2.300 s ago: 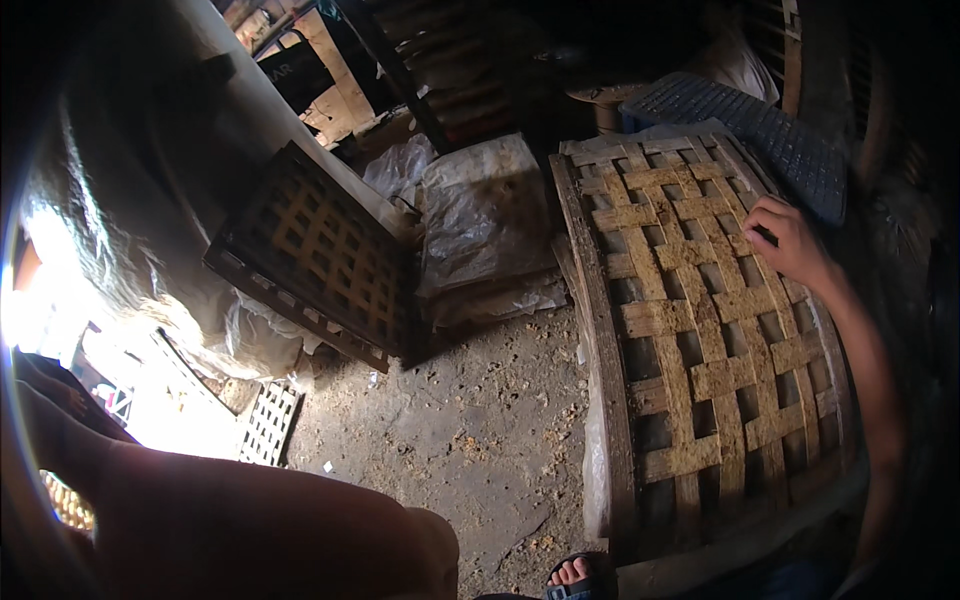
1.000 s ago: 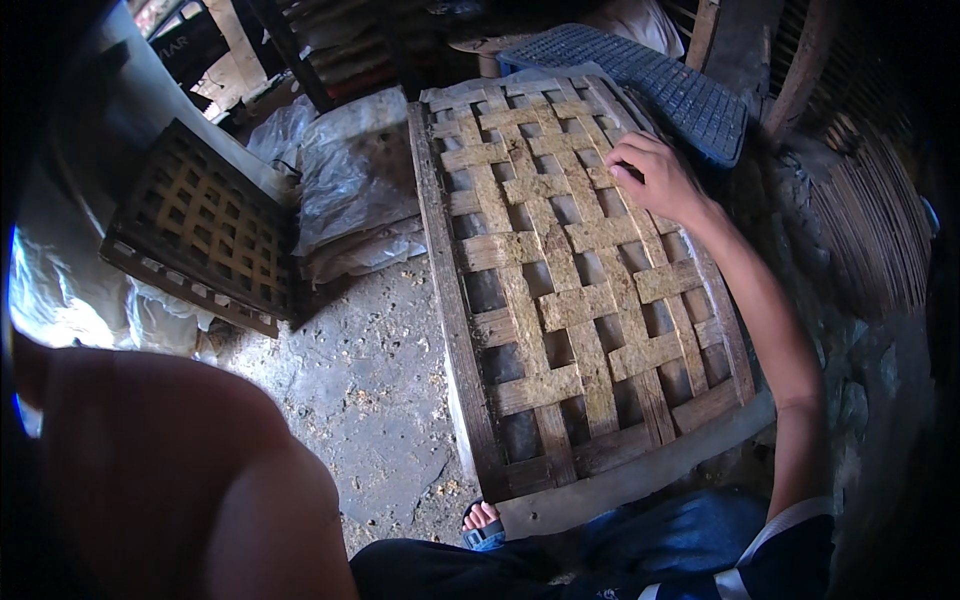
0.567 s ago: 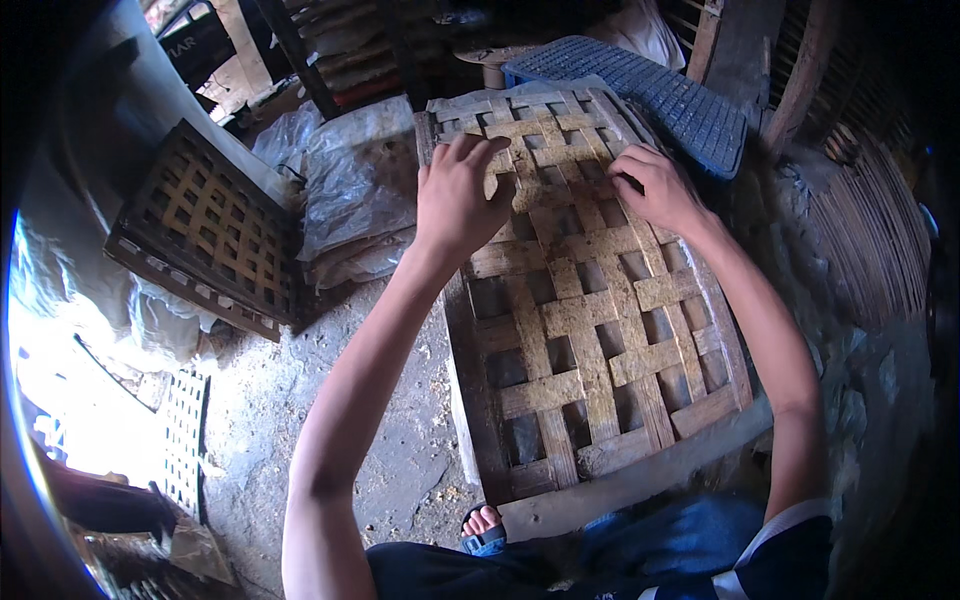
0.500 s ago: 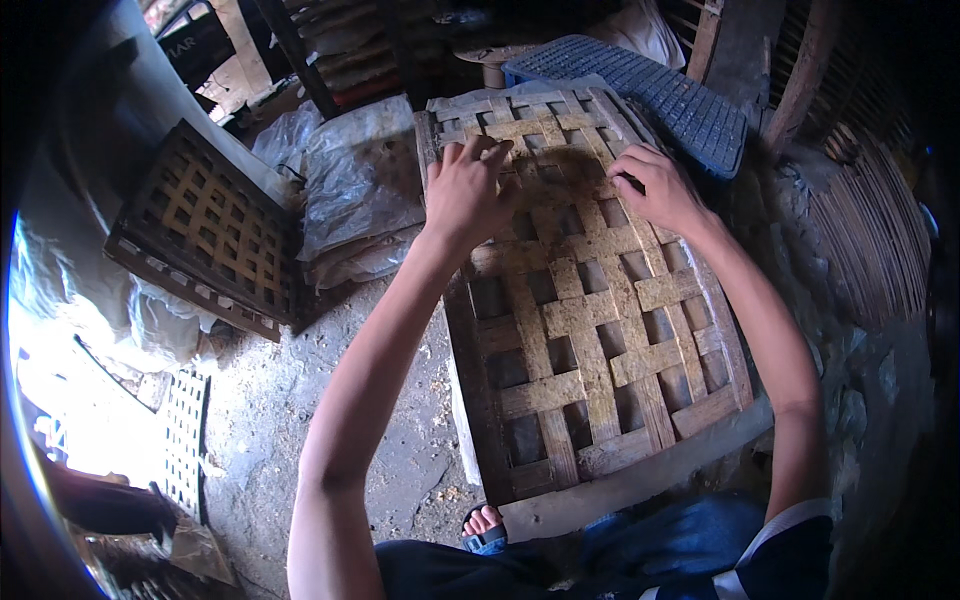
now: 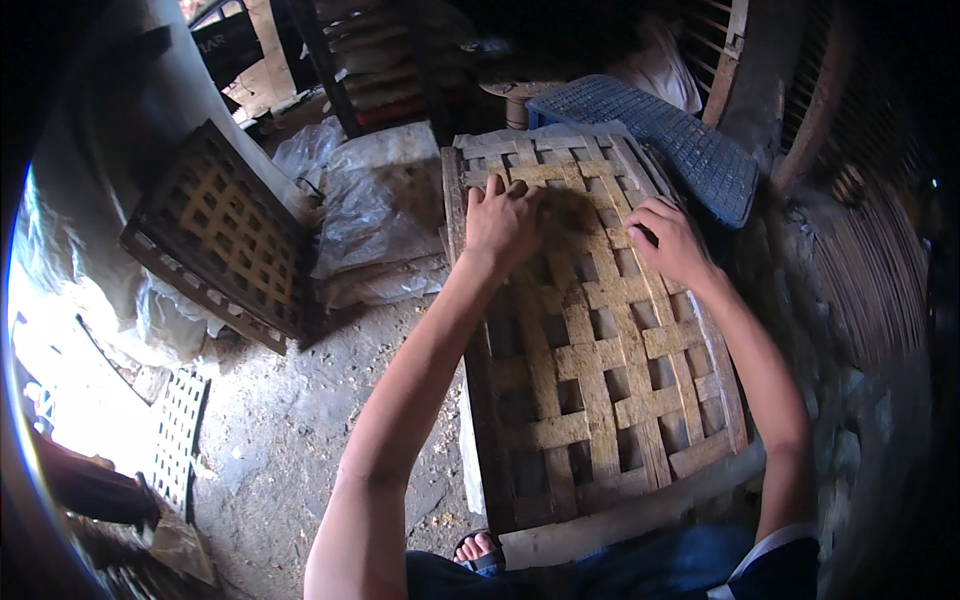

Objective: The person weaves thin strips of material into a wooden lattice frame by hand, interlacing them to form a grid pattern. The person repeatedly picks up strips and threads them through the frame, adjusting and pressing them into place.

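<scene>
In front of me lies a woven bamboo lattice tray in a dark wooden frame, its flat slats speckled with yellowish grit. My left hand rests on its far left part, palm down, fingers spread and slightly bent over the slats. On the far right side my right hand is over the lattice with fingers curled toward the thumb; whatever they may hold is hidden. A dark brown stain or shadow lies on the slats between the hands. A pale sheet shows under the tray's near edge.
Plastic-wrapped sacks lie left of the tray. Another lattice tray leans further left. A blue plastic crate stands behind to the right. Stacked thin slats are at far right. The concrete floor is littered with crumbs.
The whole view has shifted slightly, so the tray appears lower and further right. My left hand now lies flatter on the slats, fingers pointing further away. The right hand remains curled.
</scene>
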Available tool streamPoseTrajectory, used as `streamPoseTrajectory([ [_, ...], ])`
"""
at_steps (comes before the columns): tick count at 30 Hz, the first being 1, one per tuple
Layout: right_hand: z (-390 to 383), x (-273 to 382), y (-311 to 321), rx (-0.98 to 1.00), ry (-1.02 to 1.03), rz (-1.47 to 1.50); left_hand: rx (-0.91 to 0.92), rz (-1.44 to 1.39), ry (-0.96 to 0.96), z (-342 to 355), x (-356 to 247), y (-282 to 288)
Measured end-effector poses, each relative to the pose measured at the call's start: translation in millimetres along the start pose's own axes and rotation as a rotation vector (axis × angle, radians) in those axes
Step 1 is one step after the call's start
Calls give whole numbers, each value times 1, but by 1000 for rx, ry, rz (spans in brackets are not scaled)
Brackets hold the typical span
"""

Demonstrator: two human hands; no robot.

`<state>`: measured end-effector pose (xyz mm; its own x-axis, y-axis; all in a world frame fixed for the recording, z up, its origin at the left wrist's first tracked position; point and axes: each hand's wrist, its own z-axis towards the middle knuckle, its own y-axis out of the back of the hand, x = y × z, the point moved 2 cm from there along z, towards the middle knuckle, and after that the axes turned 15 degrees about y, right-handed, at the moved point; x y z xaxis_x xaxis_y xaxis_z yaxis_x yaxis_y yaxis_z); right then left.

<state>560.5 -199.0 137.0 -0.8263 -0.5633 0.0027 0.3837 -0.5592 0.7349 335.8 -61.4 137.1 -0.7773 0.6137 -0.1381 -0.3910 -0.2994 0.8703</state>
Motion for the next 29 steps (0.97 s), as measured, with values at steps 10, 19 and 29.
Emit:
streamPoseTrajectory([
  [10, 0, 0, 1, -14, 1, -11, 8, -130, 96, -2, 1, 6],
  [19, 1, -1, -3, -30, 9, 2, -136, -286, 58, -5, 4, 17],
  [29, -4, 2, 16, 9, -24, -33, -552, -1019, -271, -40, 9, 207],
])
